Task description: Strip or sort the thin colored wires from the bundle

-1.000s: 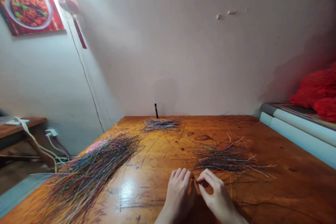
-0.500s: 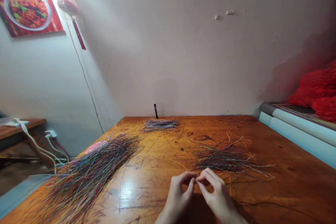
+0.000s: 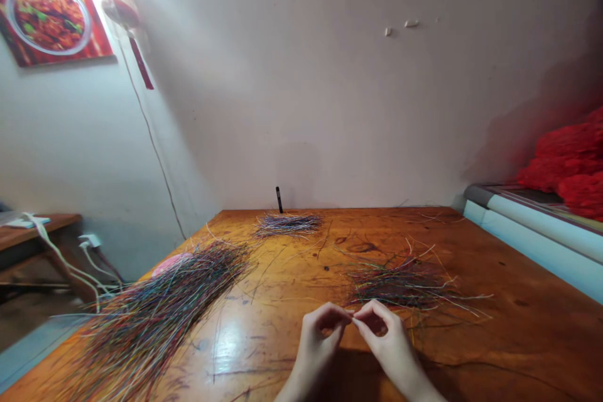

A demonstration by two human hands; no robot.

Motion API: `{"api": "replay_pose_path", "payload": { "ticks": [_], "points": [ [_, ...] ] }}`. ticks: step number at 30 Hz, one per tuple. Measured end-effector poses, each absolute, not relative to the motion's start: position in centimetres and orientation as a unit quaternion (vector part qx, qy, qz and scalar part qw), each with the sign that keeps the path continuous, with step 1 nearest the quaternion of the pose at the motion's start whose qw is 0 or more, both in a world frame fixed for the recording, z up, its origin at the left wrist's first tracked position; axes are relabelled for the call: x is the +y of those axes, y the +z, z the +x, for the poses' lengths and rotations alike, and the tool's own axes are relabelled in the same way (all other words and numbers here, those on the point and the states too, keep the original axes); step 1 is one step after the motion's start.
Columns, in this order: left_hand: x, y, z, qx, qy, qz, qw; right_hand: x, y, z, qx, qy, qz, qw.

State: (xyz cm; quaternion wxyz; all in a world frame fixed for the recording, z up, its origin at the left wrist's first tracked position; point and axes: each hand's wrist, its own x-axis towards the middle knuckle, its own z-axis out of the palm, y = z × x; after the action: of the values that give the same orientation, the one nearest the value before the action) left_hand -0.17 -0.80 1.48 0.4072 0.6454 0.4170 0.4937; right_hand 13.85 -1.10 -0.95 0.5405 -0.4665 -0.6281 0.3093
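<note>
My left hand (image 3: 320,336) and my right hand (image 3: 384,333) meet fingertip to fingertip over the near part of the table. Each has thumb and forefinger pinched closed; whatever is between them is too small to make out. A thin yellowish strand (image 3: 296,299) shows just beyond my left hand, and whether it runs to my fingers I cannot tell. Right beyond my right hand lies a loose pile of thin coloured wires (image 3: 400,282). A much larger bundle of similar wires (image 3: 174,308) spreads along the table's left side.
The wooden table (image 3: 282,339) reaches to the wall. At its back are a smaller pile of purplish wires (image 3: 288,224) and an upright black pen-like stick (image 3: 279,200). A pink round thing (image 3: 172,264) is partly under the left bundle. Red material (image 3: 570,160) is heaped at right.
My hands stay pinched together and have shifted only slightly, with the fingers a little more rounded. The yellowish strand beyond my left hand now looks flatter and farther left.
</note>
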Motion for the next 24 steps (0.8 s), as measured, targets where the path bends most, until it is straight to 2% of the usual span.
{"api": "replay_pose_path", "payload": {
  "ticks": [3,9,19,24],
  "points": [
    [-0.8,1.3,-0.2,0.403,0.51,0.639,0.411,-1.0,-1.1,13.9,-0.601,0.359,-0.465,0.542],
    [-0.9,0.7,-0.5,0.396,0.499,0.674,0.373,-0.4,-1.5,14.1,-0.589,0.379,-0.476,0.532],
    [-0.2,-0.4,-0.8,0.316,0.506,0.776,0.204,-0.5,-0.7,14.2,-0.531,0.432,-0.469,0.558],
    [-0.2,-0.4,-0.9,0.307,0.525,0.77,0.192,-0.8,-0.1,14.2,-0.506,0.492,-0.442,0.553]
  ]
}}
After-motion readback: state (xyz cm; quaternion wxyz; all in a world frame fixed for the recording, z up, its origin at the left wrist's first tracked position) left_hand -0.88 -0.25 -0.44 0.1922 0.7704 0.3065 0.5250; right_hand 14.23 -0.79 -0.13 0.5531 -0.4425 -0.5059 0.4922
